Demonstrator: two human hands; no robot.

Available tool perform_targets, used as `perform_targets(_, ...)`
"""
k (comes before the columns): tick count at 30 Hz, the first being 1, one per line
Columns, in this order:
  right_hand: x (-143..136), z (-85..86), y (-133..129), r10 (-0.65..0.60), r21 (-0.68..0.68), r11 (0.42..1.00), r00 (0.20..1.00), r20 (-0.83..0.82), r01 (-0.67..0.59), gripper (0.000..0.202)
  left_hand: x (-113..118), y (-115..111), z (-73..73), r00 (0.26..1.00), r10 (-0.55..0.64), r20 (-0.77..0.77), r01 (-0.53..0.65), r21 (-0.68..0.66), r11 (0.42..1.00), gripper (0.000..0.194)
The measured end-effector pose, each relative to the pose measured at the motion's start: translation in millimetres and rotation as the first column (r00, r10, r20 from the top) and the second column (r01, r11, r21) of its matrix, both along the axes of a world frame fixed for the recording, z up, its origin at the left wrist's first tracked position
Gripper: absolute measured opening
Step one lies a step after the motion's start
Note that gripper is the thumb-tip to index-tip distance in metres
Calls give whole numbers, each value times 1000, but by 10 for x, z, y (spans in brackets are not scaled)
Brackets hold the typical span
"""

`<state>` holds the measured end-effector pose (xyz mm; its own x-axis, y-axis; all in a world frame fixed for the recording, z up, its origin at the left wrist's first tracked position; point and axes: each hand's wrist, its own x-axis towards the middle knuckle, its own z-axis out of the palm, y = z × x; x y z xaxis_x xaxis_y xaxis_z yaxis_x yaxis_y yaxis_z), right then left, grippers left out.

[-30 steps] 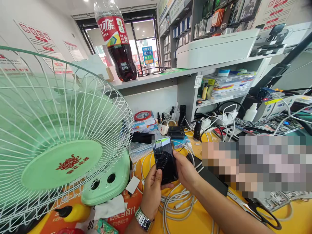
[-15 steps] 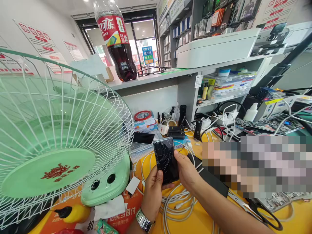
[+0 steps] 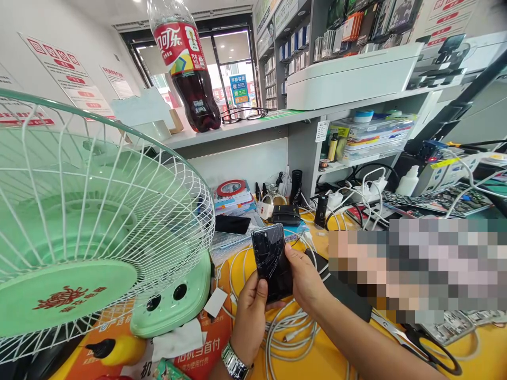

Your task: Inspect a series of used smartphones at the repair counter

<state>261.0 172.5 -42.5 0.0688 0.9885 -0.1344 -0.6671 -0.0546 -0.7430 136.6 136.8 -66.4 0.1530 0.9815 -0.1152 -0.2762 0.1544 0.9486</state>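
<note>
Between my two hands is a black smartphone [image 3: 273, 264], its back with the camera block turned up and cracked across the glass. My left hand [image 3: 250, 311] grips the lower left edge, thumb on the back. My right hand [image 3: 303, 274] holds the right edge, with its thumb along the side. Below the phone lies a loose coil of white cable [image 3: 287, 327] on the yellow mat. Close to my right forearm is a black flat slab [image 3: 346, 295], and scissors [image 3: 412, 338] lie further right.
A green fan [image 3: 99, 211] fills the left side. A dark phone [image 3: 232, 224] lies behind my hands. On the ledge stand a cola bottle [image 3: 194, 95] and glasses [image 3: 245, 114]. Cables and a white bottle [image 3: 407, 181] crowd the right, near a blurred-out patch. A yellow bottle [image 3: 124, 350] lies front left.
The fan head has swung left and its cage has turned. Both hands and the phone have shifted very slightly right; the grip is the same.
</note>
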Motion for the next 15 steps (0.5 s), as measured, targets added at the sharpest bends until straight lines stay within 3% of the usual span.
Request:
perform_targets(11, 2, -1, 3, -12, -29, 1000, 1000, -15, 12, 36, 2, 12, 34, 999, -26, -18, 27, 12, 1000, 44)
perform_targets(15, 23, -84, 28, 30, -79, 996, 999, -28, -32, 35, 12, -3, 97, 994, -105, 16, 105, 15, 994, 47)
